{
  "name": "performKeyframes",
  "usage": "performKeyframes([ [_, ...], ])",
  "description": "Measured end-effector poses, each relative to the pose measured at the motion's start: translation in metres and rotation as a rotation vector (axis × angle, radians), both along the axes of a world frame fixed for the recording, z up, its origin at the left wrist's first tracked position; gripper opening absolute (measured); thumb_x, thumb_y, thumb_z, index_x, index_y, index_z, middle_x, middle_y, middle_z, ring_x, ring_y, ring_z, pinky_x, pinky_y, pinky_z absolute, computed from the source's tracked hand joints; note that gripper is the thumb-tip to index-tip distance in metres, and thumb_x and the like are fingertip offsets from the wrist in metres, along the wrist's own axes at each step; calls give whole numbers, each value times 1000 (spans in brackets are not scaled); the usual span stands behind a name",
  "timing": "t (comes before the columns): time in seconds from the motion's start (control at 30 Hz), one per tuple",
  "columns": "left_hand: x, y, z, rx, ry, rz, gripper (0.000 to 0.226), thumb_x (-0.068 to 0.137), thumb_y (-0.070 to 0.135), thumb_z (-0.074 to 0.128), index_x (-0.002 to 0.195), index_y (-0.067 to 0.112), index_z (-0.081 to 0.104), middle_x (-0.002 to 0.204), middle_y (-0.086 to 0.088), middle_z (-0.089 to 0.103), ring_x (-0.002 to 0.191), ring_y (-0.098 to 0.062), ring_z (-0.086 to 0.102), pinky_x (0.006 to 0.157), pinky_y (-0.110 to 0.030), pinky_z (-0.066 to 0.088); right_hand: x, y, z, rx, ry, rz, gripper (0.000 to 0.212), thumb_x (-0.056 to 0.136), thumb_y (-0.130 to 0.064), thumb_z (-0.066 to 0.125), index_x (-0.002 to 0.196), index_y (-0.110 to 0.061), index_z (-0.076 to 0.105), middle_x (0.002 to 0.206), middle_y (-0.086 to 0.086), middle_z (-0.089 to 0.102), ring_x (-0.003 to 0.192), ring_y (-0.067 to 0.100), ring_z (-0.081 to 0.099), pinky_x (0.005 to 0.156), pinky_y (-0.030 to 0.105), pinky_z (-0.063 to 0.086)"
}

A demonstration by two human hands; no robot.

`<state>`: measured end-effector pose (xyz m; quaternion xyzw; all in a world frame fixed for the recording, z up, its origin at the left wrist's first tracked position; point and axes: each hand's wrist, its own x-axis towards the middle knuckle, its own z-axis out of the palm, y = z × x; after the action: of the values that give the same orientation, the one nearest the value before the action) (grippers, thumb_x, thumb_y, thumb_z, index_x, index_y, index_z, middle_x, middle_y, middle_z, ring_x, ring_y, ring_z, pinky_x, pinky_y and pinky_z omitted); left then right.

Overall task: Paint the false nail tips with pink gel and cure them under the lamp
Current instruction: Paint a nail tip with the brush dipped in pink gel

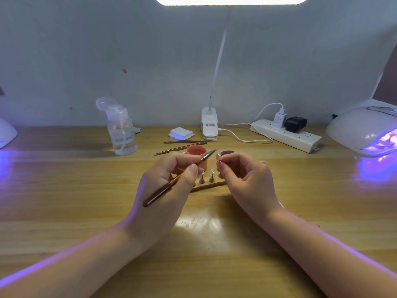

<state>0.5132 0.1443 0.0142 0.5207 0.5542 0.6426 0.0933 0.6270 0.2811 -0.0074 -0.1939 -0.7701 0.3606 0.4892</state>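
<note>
My left hand [169, 181] grips a brown gel brush [171, 183], its bristle tip raised toward the right, close to a false nail tip [218, 157]. My right hand [242, 179] pinches that nail tip on its small stand, held up just left of its fingers. The pink gel jar [196, 152] stands right behind my left hand, and its dark lid [227, 153] lies behind my right hand. A wooden holder strip [209, 185] lies between the hands with several more nail tips [212, 172] on metal stands. A lit curing lamp [363, 131] glows purple at the far right.
A clear pump bottle [121, 130] stands at the back left. Two spare brushes [182, 145], a white pad stack [181, 133], a desk lamp's clip base [209, 125] and a power strip [285, 134] with plugs line the back. Another lamp's edge [6, 134] shows at far left.
</note>
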Motion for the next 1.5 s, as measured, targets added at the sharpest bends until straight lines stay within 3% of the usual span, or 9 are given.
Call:
performKeyframes([
  [0.17,0,-3,0,16,45,-11,20,81,33,54,90,21,67,82,1,71,81,-15,67,73,-26,52,0,-1,1,-20,-9,-29,6,86,-10,70,90,-14,70,78,-2,70,70,14,67,68,43,56],
  [0.3,-2,0,0,-19,-9,-27,14,85,25,58,95,19,67,88,0,72,86,-15,67,75,-23,52,1,-2,2,19,-26,-37,5,86,-9,70,91,-11,71,77,-2,70,69,13,66,67,41,55],
  [0.4,-3,-1,1,10,-13,-53,21,78,31,57,88,15,67,80,-2,70,79,-13,66,72,-19,50,2,-3,3,17,-44,-49,6,86,-10,69,92,-11,70,77,-1,70,69,13,66,67,39,56],
  [0.57,-7,2,2,88,-166,21,17,83,15,51,88,9,66,73,5,70,74,-4,65,71,-11,48,4,0,4,-56,-40,-146,2,85,-15,70,84,-17,69,70,-6,68,63,6,63,63,28,54],
  [0.67,-9,5,1,47,-314,46,12,88,11,55,89,11,67,74,8,70,77,-8,66,81,-25,51,7,2,6,-58,-51,-191,5,81,-16,71,77,-18,70,65,-8,67,60,2,61,62,24,53],
  [0.87,-12,8,-2,-55,-525,30,39,96,8,49,73,29,72,76,10,69,79,-5,65,101,-56,42,8,7,4,-22,-232,-228,5,80,-22,72,76,-21,75,62,-9,66,60,10,60,62,29,50],
  [1.17,-7,10,-5,-49,-550,-35,21,95,5,48,88,13,65,74,9,70,76,-4,66,92,-46,48,5,9,-1,71,-482,-260,11,85,-34,67,82,-26,75,53,-17,47,56,3,45,51,20,29],
  [1.37,-7,9,-5,-65,-533,-41,20,96,5,49,90,13,65,75,10,70,78,-4,66,93,-45,48,3,10,1,144,-581,-314,21,89,-40,62,96,-27,76,86,-5,72,80,17,62,64,30,47],
  [1.5,-7,8,-6,-78,-522,-36,20,96,6,49,90,14,66,77,10,71,80,-4,67,91,-44,48,2,10,1,162,-620,-357,22,89,-41,60,95,-28,76,96,-6,73,87,18,63,61,26,39],
])
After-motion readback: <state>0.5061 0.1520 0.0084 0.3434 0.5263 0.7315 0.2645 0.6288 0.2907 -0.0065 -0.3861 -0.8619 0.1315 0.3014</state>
